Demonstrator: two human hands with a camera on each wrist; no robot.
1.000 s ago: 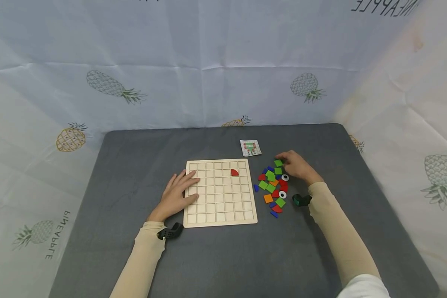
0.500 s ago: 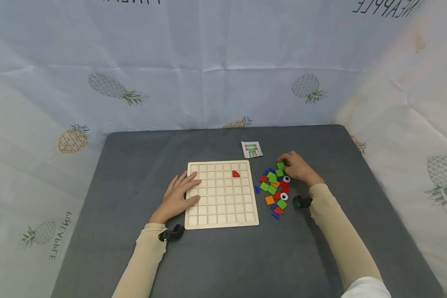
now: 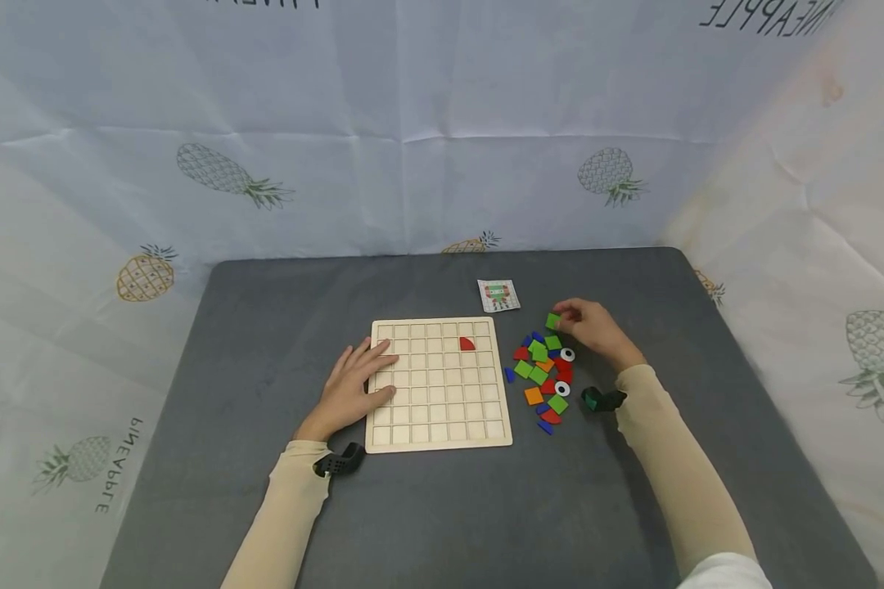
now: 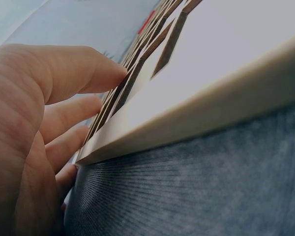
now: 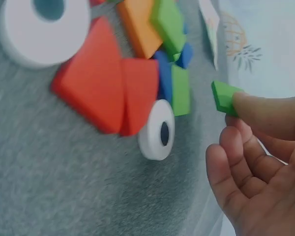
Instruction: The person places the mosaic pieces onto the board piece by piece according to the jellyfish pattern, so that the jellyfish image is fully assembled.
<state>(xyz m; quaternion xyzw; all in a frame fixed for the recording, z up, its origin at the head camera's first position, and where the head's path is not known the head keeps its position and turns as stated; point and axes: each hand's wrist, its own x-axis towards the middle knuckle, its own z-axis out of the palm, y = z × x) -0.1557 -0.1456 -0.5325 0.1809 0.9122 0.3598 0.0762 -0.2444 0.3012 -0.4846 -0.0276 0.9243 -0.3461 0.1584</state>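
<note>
My right hand (image 3: 592, 329) pinches a green square tile (image 5: 223, 96) between thumb and fingers, at the far end of a loose heap of coloured pieces. On the left edge of the wooden grid board (image 3: 442, 417) rests my left hand (image 3: 348, 393), its fingers spread and straight; in the left wrist view the thumb (image 4: 96, 71) touches the board's rim. One red quarter-round piece (image 3: 467, 343) lies in a cell in the board's upper right. Nearest the right hand in its wrist view are a white ring piece (image 5: 152, 135) with a dark centre and red pieces (image 5: 96, 83).
Between the board and my right arm lie several green, blue, red and orange pieces (image 3: 534, 396). A small printed card (image 3: 498, 295) with a coloured figure lies behind the board. The grey table (image 3: 427, 515) ends at a pineapple-print cloth (image 3: 339, 196).
My right hand has gripped the green tile and raised it slightly off the far end of the heap. The left hand stays on the board.
</note>
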